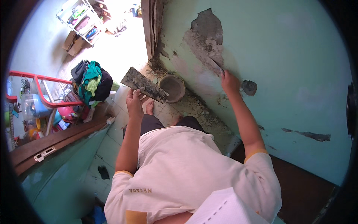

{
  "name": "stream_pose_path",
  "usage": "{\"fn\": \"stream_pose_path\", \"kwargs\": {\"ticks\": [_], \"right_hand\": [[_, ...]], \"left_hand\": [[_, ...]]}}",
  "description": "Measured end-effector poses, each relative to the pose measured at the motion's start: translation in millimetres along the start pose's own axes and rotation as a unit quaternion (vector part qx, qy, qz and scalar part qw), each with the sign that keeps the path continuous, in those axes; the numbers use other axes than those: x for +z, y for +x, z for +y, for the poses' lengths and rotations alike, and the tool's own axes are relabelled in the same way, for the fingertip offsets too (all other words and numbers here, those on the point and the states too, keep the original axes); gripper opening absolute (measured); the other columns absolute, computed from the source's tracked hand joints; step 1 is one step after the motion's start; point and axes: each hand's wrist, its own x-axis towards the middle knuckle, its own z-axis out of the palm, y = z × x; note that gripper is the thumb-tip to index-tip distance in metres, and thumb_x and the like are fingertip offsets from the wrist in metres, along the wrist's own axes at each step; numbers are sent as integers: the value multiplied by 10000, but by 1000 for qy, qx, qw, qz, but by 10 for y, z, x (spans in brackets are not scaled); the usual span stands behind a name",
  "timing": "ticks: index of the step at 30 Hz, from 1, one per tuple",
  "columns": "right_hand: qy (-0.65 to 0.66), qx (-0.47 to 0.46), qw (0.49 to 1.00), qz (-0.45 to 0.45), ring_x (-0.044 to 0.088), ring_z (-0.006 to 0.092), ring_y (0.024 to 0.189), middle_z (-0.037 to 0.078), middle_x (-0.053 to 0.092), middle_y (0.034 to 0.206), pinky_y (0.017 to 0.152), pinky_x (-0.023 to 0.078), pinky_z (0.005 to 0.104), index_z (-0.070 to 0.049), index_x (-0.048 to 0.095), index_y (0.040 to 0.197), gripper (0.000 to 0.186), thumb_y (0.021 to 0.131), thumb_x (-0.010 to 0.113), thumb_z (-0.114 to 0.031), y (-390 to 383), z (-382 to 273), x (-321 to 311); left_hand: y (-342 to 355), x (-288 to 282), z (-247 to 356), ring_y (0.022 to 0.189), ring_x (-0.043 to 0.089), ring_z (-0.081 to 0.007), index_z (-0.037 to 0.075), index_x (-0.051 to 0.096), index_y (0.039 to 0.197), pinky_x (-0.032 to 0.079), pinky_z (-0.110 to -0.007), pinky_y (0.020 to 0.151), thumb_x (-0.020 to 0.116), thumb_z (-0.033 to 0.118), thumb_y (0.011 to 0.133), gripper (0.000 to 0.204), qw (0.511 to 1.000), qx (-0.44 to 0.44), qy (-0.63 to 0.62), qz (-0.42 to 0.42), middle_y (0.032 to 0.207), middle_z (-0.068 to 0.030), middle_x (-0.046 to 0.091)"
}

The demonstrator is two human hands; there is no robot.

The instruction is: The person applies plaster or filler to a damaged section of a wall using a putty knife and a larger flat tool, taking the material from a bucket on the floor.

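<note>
My left hand (134,100) is closed on the near side of a flat rectangular board (140,80) smeared with grey, crumbly mortar. It holds the board level above the floor, beside a round bucket (182,85) that the board's right end partly overlaps. Up at the right, my right hand (230,83) grips a scraper (215,64), its thin blade lying against the lower edge of a bare grey patch (207,31) in the green wall (283,67). The handle is mostly hidden inside my fingers.
Rubble (199,114) lies along the wall's foot. A wooden door frame (150,30) rises past the bucket. At left stand a red-framed rack (41,77) with household items and a pile of clothes (93,80). A smaller grey patch (249,87) sits right of my right hand.
</note>
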Motion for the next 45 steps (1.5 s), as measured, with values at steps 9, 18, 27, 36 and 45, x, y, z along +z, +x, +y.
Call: {"fn": "stream_pose_path", "kwargs": {"ticks": [9, 18, 27, 36, 45], "right_hand": [[79, -9, 997, -8, 673, 327, 827, 155, 656, 976, 698, 557, 435, -66, 547, 1328, 392, 972, 515, -229, -389, -608, 123], [70, 93, 992, 52, 657, 323, 831, 183, 627, 932, 682, 555, 425, -57, 566, 1294, 355, 950, 541, -142, -837, -294, -344], [49, 58, 996, 53, 655, 323, 842, 162, 623, 954, 699, 552, 438, -55, 570, 1288, 341, 962, 513, -139, -427, -504, 206], [59, 49, 996, 48, 644, 327, 796, 138, 604, 900, 679, 545, 457, -104, 593, 1289, 328, 981, 518, -190, -1045, -305, -533], [122, 65, 986, 88, 660, 359, 868, 174, 659, 962, 729, 531, 474, -83, 626, 1193, 299, 967, 551, -264, -917, -218, -498]], "left_hand": [[-125, 88, 295, 883, 667, -224, 1, 495, 1166, 608, -422, 767, 521, 65, 948, 229, 999, -3, 21, -30, 955, -78, 607], [66, 260, 327, 923, 671, -240, 9, 513, 1108, 620, -421, 773, 519, 45, 937, 175, 993, -4, 39, -109, 973, -89, 609], [118, 398, 237, 904, 667, -235, 29, 506, 1114, 620, -423, 769, 506, 34, 937, 178, 988, -42, 45, -138, 991, -82, 604], [198, 207, 272, 810, 683, -202, 34, 519, 1108, 625, -408, 700, 541, 69, 956, 157, 994, -20, 41, -95, 936, -65, 620], [296, 206, 286, 859, 667, -210, 15, 501, 1132, 614, -393, 732, 513, 70, 953, 188, 991, -31, 73, -105, 969, -75, 606]]}}
